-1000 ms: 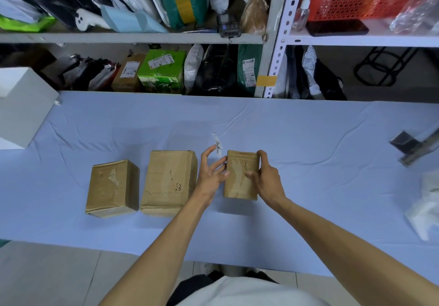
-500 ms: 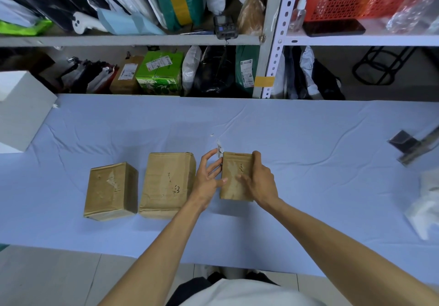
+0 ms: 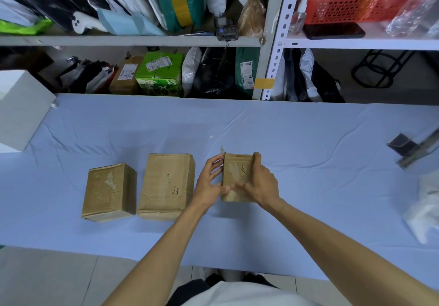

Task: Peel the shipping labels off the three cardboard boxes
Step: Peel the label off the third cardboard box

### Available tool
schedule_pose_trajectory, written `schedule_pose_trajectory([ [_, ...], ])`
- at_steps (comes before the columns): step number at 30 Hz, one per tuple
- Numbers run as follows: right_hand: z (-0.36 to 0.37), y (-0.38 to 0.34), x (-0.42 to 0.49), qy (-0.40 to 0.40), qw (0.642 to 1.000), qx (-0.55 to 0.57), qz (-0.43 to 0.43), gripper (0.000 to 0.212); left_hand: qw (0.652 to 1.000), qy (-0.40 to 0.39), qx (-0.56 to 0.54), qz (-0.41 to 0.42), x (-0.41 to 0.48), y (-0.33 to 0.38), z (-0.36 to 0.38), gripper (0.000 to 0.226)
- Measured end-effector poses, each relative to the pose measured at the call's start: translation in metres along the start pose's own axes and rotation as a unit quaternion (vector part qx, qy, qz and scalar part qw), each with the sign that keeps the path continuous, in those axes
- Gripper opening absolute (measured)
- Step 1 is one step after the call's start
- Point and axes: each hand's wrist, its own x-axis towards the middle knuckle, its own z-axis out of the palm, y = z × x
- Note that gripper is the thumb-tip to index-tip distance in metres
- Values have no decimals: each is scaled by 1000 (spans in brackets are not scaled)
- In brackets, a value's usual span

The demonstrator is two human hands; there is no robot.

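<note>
Head view: rightmost box held between left hand, right hand

This looks like a parcel storeroom or packing room. Beyond the far edge of a table covered in blue cloth stand perforated metal shelves crammed with plastic mailer bags, a green carton and a brown box bearing shipping labels, a handheld scanner and a red basket. Plain cardboard boxes sit on the table.
</note>
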Motion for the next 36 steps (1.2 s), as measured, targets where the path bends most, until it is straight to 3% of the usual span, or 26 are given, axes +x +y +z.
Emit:
schedule_pose_trajectory([
  [3, -1, 0, 3, 17, 998, 68, 1, 56, 1000, 9, 0, -6, -1, 0, -2, 87],
  [6, -5, 3, 4, 15, 994, 107, 8, 35, 1000, 9, -7, -14, -3, 0, -2, 88],
  [9, -5, 0, 3, 6, 997, 72, 2, 48, 1000, 6, -13, -9, -4, -1, 0, 86],
  [12, -5, -5, 3, 0, 1000, 22, 16, 90, 1000, -1, -14, -8, -4, 1, 0, 87],
  [14, -5, -8, 3, 2, 1000, 0, 26, 106, 1000, -7, -10, -6, -4, 2, 0, 88],
  [17, -3, -7, 4, 24, 999, 7, 31, 100, 1000, -11, -3, -4, -3, 4, 2, 87],
  [30, 3, 4, 9, 45, 991, 124, 0, 23, 1000, -8, -18, -4, -2, 2, -2, 87],
  [32, 3, 6, 9, 45, 990, 136, 9, 26, 1000, -5, -18, -2, 0, 4, -2, 87],
  [36, 0, 5, 8, 34, 990, 138, 12, 70, 1000, 4, -19, -3, 5, 4, -3, 87],
])
